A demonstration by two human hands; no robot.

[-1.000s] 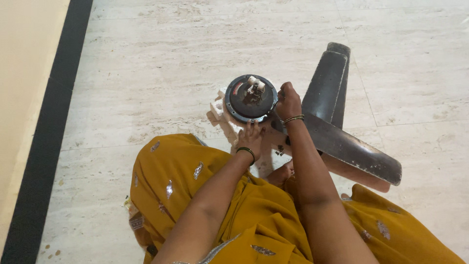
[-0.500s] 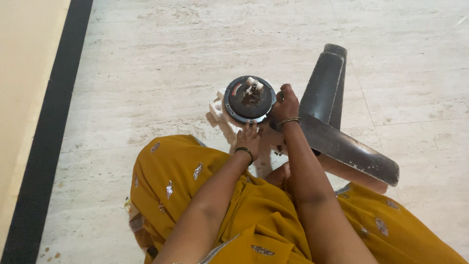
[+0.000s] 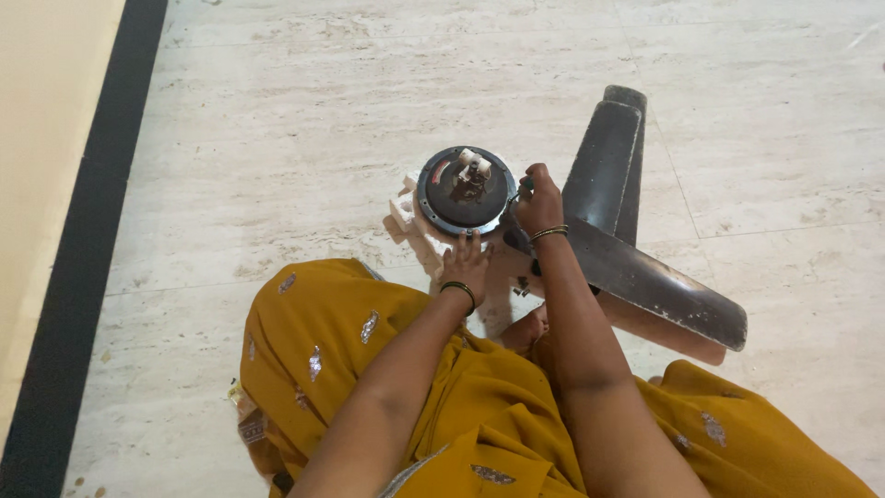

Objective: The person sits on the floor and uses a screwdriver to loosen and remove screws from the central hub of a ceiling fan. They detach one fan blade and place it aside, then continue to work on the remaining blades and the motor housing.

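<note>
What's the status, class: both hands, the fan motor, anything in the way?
Left hand rests at near edge of round fan motor. Right hand grips at its right rim; grip unclear. Dark blades lie right. White foam block underneath.

Both forearms reach forward and away from the body, close together and nearly parallel, bare from the elbow down with a bangle at each wrist. The left hand (image 3: 464, 263) lies palm down, fingers (image 3: 472, 242) stretched forward and lightly spread. The right hand (image 3: 538, 201) sits a little farther out, knuckles up, its fingers curled in to a pinch at the tips.
</note>
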